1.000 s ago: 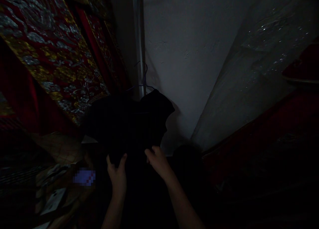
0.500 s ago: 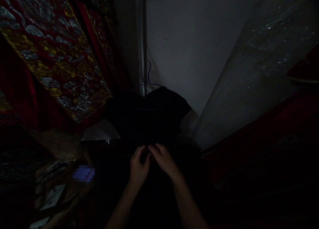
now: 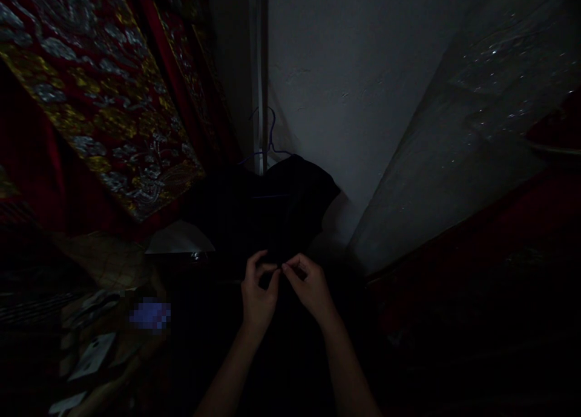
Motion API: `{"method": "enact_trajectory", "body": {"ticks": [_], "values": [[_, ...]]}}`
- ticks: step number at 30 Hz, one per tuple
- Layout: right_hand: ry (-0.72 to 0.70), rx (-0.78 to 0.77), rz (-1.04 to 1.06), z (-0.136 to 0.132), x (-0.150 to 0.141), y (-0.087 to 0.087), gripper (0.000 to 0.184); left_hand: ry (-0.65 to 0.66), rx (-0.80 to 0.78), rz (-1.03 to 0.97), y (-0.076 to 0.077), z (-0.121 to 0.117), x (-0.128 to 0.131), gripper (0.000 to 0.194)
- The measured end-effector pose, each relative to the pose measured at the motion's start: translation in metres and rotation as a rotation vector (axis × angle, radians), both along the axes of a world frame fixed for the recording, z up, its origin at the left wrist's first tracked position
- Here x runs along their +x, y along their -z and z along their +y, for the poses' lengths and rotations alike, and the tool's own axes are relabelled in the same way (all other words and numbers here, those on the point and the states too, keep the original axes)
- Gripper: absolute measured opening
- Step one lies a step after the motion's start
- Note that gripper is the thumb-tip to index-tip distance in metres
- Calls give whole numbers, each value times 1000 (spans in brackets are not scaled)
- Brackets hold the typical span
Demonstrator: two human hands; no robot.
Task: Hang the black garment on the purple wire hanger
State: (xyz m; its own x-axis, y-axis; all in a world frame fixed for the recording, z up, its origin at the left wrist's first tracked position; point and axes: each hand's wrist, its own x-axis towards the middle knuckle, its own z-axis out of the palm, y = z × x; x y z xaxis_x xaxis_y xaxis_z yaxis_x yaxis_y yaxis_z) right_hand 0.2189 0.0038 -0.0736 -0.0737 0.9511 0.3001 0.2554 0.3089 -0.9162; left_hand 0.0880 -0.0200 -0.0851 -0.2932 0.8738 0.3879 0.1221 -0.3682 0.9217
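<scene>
A black short-sleeved garment [image 3: 297, 178] hangs in front of me from a thin purple hanger [image 3: 272, 129]. Low on its front, both hands work close together with their fingertips almost meeting. My left hand [image 3: 259, 293] pinches the dark cloth between thumb and a finger, while another finger is raised and curled. From the other side, my right hand [image 3: 312, 287] has thumb and forefinger pressed together on the garment. Whether a button or other small part lies between the fingertips is too dark to tell. The lower part of the garment merges into shadow.
A metal pole [image 3: 260, 66] stands behind the hanger against a grey wall [image 3: 345, 60]. Red cloth with gold and silver embroidery [image 3: 109, 102] hangs at the left. Clear plastic sheeting [image 3: 436, 144] covers the right side. At lower left sits a blurred blue patch [image 3: 150, 315] near a pale phone-like object [image 3: 93, 356].
Both hands have risen slightly and shifted a little right. My left forefinger has lifted, and the fingertips now meet more plainly. The garment's right shoulder is drawn slightly inward.
</scene>
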Motion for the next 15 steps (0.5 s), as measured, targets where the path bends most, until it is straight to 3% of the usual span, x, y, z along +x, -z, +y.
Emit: {"method": "enact_trajectory", "body": {"ticks": [7,11,15], "values": [[-299,-306,87,1,-6,-12,22,-6,-5,37,15,-1,-3,41],[-249,-386,202,13,-14,-29,25,12,3,29,13,2,-1,30],[-180,-363,327,42,-25,-66,23,-6,15,54,19,9,-3,21]]}}
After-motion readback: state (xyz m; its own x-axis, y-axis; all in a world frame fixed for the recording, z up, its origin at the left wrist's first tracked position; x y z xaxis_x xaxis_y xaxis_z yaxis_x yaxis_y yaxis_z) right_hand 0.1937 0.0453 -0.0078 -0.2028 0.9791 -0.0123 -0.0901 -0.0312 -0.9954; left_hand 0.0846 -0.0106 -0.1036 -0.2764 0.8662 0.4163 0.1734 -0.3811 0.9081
